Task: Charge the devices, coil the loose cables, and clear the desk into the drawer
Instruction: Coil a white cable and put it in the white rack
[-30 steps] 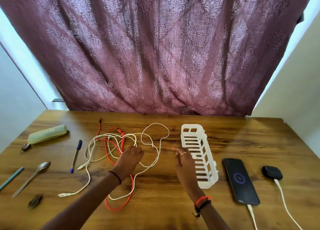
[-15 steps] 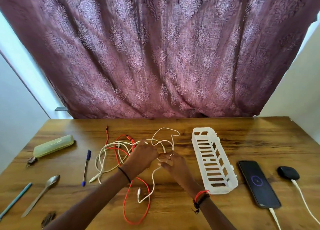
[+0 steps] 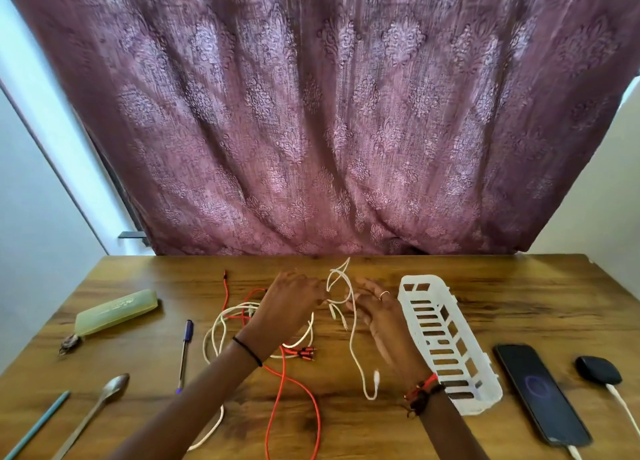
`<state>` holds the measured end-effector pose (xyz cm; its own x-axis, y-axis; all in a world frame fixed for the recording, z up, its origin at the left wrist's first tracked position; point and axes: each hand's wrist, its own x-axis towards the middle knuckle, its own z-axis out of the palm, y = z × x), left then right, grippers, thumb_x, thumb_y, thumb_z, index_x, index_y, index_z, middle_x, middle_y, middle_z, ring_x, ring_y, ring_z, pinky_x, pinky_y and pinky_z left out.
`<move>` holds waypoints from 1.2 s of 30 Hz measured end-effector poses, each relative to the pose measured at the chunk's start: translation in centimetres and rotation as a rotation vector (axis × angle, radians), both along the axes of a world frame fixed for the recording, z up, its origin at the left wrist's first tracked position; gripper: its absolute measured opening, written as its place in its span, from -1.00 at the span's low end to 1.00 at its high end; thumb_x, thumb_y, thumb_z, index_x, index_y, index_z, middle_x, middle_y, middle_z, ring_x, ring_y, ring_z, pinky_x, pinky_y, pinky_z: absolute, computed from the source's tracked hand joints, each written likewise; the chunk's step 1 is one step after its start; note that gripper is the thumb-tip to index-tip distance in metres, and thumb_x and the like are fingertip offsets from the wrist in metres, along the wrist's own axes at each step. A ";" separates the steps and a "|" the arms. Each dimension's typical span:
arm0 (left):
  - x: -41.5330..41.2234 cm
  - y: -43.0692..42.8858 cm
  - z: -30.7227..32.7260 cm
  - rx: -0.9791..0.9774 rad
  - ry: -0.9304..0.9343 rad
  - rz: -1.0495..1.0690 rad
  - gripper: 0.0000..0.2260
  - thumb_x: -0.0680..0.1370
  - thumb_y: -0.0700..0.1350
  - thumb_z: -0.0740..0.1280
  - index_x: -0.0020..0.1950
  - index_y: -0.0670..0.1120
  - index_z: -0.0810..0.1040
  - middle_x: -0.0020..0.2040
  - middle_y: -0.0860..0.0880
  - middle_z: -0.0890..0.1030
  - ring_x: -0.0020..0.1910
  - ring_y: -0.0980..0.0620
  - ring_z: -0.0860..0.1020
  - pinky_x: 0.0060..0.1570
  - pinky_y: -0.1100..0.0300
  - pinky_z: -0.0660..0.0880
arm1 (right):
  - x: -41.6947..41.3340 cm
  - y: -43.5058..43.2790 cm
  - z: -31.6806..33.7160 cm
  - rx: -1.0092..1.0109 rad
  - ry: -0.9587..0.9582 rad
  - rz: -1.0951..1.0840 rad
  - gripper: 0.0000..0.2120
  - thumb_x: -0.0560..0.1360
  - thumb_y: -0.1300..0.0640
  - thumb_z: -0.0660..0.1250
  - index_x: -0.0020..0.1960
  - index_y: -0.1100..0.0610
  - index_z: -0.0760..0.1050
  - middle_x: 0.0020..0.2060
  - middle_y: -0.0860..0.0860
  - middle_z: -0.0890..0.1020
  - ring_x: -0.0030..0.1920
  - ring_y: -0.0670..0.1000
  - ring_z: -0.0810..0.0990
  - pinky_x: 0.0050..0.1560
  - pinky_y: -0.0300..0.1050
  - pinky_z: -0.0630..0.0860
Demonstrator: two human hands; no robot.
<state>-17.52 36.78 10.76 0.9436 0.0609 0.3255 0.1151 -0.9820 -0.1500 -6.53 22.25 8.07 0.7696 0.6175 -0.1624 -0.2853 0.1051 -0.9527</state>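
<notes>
Fingertips point(image 3: 318, 297) of the left hand point(image 3: 291, 307) pinch the white cable point(image 3: 353, 342), looped up between them and the right hand point(image 3: 379, 321), whose blurred fingers point(image 3: 360, 302) meet it, grip unclear. Light and limp, it should snag easily; taking the plug end point(image 3: 375, 378) dangling below the right fingers looks best.

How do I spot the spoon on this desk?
Start at the wooden desk and look to its near left corner. The spoon lies there between a thin teal stick and a blue pen. It alone is shiny metal, with a rounded bowl at one end.
</notes>
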 end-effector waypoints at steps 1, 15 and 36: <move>-0.1 0.0 -0.4 -0.012 -0.023 -0.011 -0.74 0.12 -0.12 0.56 -0.29 0.15 0.63 -0.34 0.18 0.60 -0.36 0.19 0.57 -0.19 0.23 0.53 | 0.1 0.1 -0.1 0.067 0.106 -0.013 -0.74 0.52 0.34 0.23 0.21 0.26 0.47 -0.15 0.10 0.64 -0.13 0.05 0.57 -0.01 -0.12 0.48; 1.0 0.4 -1.6 -1.512 -0.148 0.349 -0.73 0.58 0.01 0.22 -0.13 -0.08 0.65 -0.20 -0.02 0.68 -0.31 0.13 0.60 -0.17 0.03 0.49 | -0.1 1.5 1.0 -0.013 0.163 0.041 -0.92 0.38 0.29 0.43 -0.14 0.16 0.61 -0.20 0.11 0.64 -0.18 0.06 0.48 -0.15 -0.12 0.45; 3.0 0.5 -1.0 -1.961 -0.138 0.233 -0.83 0.54 -0.12 0.32 0.09 -0.10 0.62 -0.15 0.00 0.56 -0.32 0.22 0.46 -0.27 0.35 0.33 | 0.8 1.5 2.8 -0.056 0.073 0.069 -0.92 0.47 0.33 0.33 -0.07 0.20 0.53 -0.21 0.07 0.65 -0.23 -0.02 0.62 -0.26 -0.20 0.59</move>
